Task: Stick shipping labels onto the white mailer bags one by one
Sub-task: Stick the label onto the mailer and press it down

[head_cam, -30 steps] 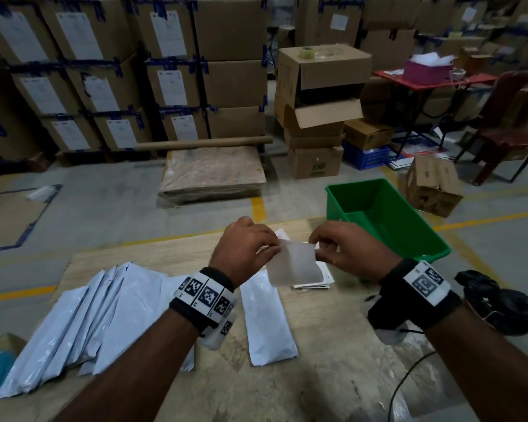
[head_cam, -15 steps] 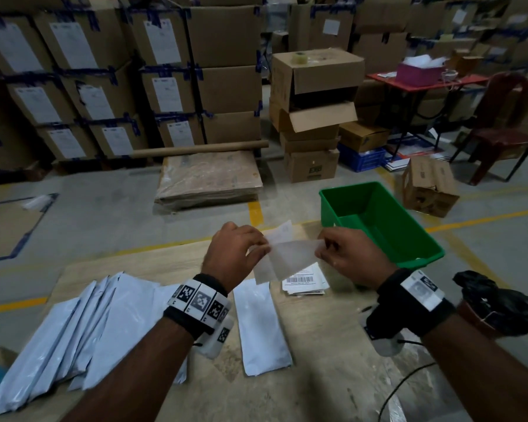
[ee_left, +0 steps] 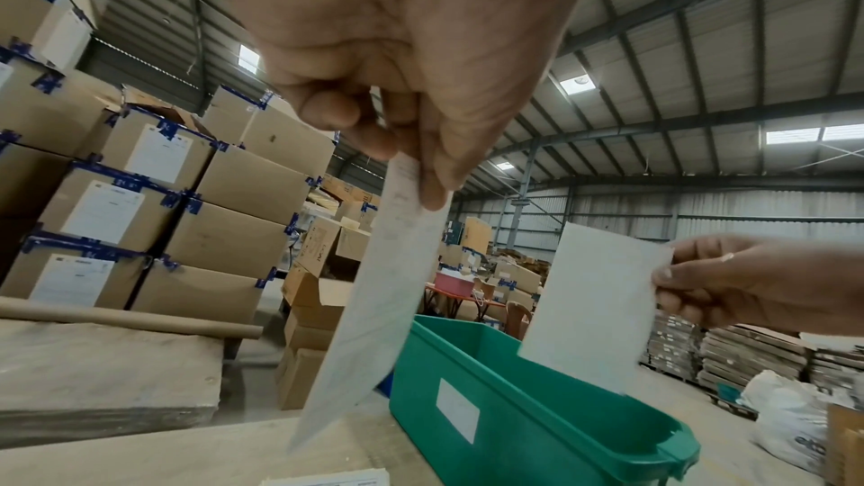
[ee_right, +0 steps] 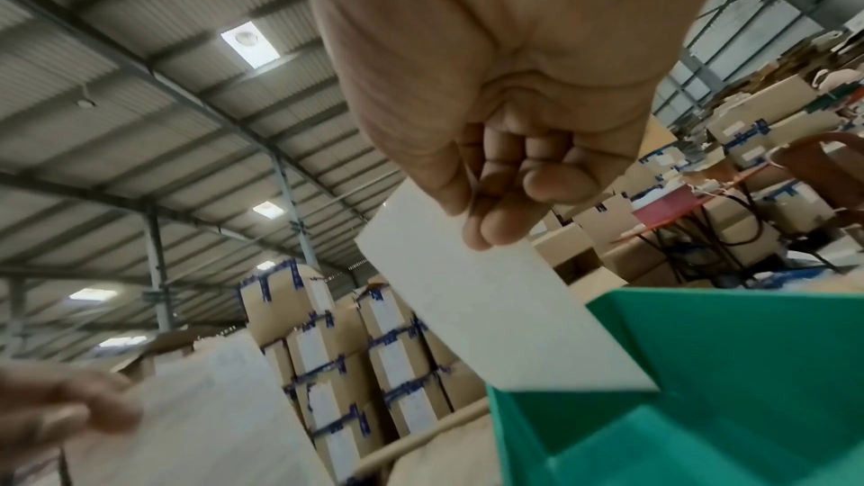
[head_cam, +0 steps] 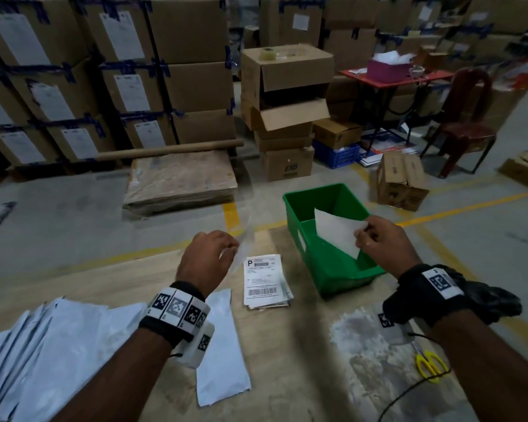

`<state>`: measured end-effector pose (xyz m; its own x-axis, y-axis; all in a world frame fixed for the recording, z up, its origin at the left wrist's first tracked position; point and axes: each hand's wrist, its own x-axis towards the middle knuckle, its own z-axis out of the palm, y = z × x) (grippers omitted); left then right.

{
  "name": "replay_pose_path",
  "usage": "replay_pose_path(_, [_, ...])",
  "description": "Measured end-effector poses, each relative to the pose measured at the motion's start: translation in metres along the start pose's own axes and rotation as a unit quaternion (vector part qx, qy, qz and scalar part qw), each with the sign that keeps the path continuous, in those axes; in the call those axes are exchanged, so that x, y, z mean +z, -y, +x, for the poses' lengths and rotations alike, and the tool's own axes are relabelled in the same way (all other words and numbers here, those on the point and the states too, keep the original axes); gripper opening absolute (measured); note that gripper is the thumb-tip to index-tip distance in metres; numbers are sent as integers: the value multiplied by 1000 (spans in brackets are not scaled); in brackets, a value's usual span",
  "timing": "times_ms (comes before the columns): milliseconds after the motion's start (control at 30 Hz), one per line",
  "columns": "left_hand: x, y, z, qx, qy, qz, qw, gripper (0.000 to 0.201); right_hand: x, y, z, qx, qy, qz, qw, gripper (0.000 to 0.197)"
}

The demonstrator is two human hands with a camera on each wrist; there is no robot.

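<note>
The bench (head_cam: pixel 302 345) is carrying a fanned pile of mailers (head_cam: pixel 43 345) at its left, one mailer (head_cam: pixel 223 354) lying apart in the middle, a green bin (head_cam: pixel 333 269) at its far right edge and a stack of labels (head_cam: pixel 264 281) lying between mailer and bin. The left hand (head_cam: pixel 206 260) is pinching a peeled label (ee_left: pixel 374 305) by its top edge, grip grasping it above the stack. The right hand (head_cam: pixel 384 245) is pinching a white backing sheet (head_cam: pixel 337 231) by one corner, grip grasping it over the bin. Yellow scissors (head_cam: pixel 430 365) are lying near the right forearm.
</note>
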<state>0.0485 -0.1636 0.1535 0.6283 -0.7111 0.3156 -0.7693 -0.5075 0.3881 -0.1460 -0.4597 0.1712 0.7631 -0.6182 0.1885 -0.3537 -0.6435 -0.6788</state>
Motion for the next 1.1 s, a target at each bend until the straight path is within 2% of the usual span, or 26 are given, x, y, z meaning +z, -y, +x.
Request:
replay_pose_path(67, [10,-4,5,3,7,2,1000,28,8,-11,5,2,-13,-27,1000,10])
replay_pose_path(133, [20,-8,7,9,10,3,1000,26,21,-23,6,15,1,-73,997,9])
replay_pose_path(233, [24,-12,8,14,3,5,1000,27,43,-41,3,41,100,-149,983,12])
replay_pose_path(333, [20,-14,5,24,-15,3,1000,25,50,-49,1,77,206,-217,951,23])
replay_pose_path(400, [17,-14,2,33,-20,-4,999,26,47,-48,2,92,230,-244,938,32])
replay_pose_path(467, [16,-15,0,42,-19,-7,999,32,43,-42,5,80,226,-264,934,36])
replay_pose_path(533, [14,-16,-3,49,-16,-7,999,34,43,-29,7,50,209,-244,946,41])
replay_pose_path(633, [9,-18,-8,54,-13,-4,998,34,59,2,8,-57,216,-164,961,39])
replay_pose_path(767, [-1,-19,-18,68,-12,8,998,32,89,45,-2,-180,220,-33,958,43])
replay_pose_path(867, [-10,-16,-27,75,-1,17,997,33,103,69,-9,-214,211,0,954,23])
replay_pose_path(967, [-22,-11,-38,80,-2,12,997,33,110,84,-17,-221,182,13,958,23])
replay_pose_path(1100, [-37,1,-59,49,-4,-27,998,28,120,99,-28,-214,197,19,957,21])
